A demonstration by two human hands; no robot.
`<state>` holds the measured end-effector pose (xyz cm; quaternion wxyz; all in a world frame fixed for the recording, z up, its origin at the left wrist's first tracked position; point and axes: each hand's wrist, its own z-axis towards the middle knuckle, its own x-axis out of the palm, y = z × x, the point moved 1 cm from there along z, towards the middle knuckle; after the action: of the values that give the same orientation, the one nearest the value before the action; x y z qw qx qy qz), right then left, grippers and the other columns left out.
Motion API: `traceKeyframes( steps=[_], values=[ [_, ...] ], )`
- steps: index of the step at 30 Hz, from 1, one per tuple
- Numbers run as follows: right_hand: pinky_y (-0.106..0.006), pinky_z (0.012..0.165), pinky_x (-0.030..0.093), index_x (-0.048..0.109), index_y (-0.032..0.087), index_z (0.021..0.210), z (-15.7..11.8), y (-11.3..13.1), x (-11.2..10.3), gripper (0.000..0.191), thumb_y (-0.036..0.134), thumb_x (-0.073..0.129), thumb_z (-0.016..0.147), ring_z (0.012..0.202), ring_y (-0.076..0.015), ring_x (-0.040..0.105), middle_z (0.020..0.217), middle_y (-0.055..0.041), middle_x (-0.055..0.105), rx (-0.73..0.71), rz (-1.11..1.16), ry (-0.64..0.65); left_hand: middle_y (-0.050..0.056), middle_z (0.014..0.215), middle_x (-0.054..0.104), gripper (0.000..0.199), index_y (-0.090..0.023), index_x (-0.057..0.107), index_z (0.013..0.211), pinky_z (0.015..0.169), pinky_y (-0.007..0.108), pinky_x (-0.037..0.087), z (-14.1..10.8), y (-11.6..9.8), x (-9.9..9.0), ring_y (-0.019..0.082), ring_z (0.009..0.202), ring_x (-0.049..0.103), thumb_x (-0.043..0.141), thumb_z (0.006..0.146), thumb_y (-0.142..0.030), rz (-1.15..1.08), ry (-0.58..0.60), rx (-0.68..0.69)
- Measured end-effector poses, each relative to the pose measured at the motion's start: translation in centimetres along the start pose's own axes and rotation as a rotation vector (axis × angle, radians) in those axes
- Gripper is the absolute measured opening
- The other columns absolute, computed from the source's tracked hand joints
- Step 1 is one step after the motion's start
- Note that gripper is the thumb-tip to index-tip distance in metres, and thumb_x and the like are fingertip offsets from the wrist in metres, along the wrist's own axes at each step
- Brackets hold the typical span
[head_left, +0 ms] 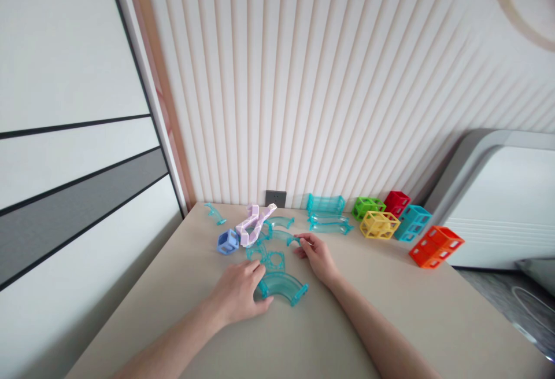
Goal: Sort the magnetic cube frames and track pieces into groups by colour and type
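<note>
My left hand (243,291) grips the left end of a curved teal translucent track piece (282,284) near the front of the pile, thumb and fingers on either side of it. Farther back and to the right, the fingers of my right hand (315,256) are pinched on the right end of another curved teal piece (280,234). Between the hands lies a flat teal square frame with a round hole (276,260). A pale purple zigzag piece (252,230) and a blue open cube (228,241) are behind my left hand.
Straight teal tracks (328,224) lie by the ribbed wall. Right of them stand green (367,208), yellow (378,225), red (396,203), teal (412,223) and orange (436,247) open blocks. A small teal piece (215,214) rests at the table's back left.
</note>
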<state>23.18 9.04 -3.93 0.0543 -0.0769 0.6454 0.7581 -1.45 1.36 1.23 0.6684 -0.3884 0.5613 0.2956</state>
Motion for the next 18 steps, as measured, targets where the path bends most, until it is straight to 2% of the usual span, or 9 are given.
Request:
traceKeyframes(
  steps=[2, 6, 10, 18],
  values=[
    [-0.032, 0.056, 0.055, 0.066, 0.020, 0.097, 0.03, 0.06, -0.12, 0.058, 0.075, 0.059, 0.080, 0.056, -0.0216, 0.069, 0.060, -0.0027, 0.071, 0.037, 0.033, -0.012, 0.007, 0.105, 0.069, 0.033, -0.022, 0.063, 0.099, 0.078, 0.038, 0.053, 0.02, 0.02, 0.04, 0.029, 0.099, 0.067, 0.062, 0.083, -0.050, -0.001, 0.002, 0.001],
    [-0.032, 0.055, 0.055, 0.064, 0.021, 0.093, 0.13, 0.09, -0.39, 0.061, 0.078, 0.063, 0.074, 0.053, -0.0205, 0.067, 0.057, -0.0020, 0.070, 0.075, 0.090, -0.020, 0.007, 0.106, 0.070, 0.033, -0.022, 0.063, 0.100, 0.080, 0.038, 0.053, -0.07, 0.04, 0.19, 0.030, 0.100, 0.067, 0.061, 0.083, -0.050, -0.001, -0.002, 0.003],
    [-0.036, 0.065, 0.059, 0.065, 0.021, 0.092, 0.27, 0.08, -0.61, 0.060, 0.078, 0.068, 0.070, 0.065, -0.0235, 0.073, 0.067, -0.0034, 0.073, 0.074, 0.138, -0.014, 0.007, 0.106, 0.069, 0.034, -0.021, 0.063, 0.100, 0.080, 0.039, 0.053, -0.10, 0.04, 0.16, 0.030, 0.099, 0.067, 0.061, 0.083, -0.051, 0.000, 0.004, -0.003],
    [-0.048, 0.084, 0.060, 0.065, 0.024, 0.092, 0.28, 0.04, -0.74, 0.057, 0.075, 0.073, 0.069, 0.080, -0.0281, 0.076, 0.103, -0.0088, 0.076, 0.047, 0.214, 0.021, 0.008, 0.107, 0.069, 0.033, -0.021, 0.063, 0.100, 0.081, 0.038, 0.053, -0.04, 0.05, 0.11, 0.029, 0.101, 0.067, 0.061, 0.083, -0.050, -0.010, 0.010, -0.008]
  ],
)
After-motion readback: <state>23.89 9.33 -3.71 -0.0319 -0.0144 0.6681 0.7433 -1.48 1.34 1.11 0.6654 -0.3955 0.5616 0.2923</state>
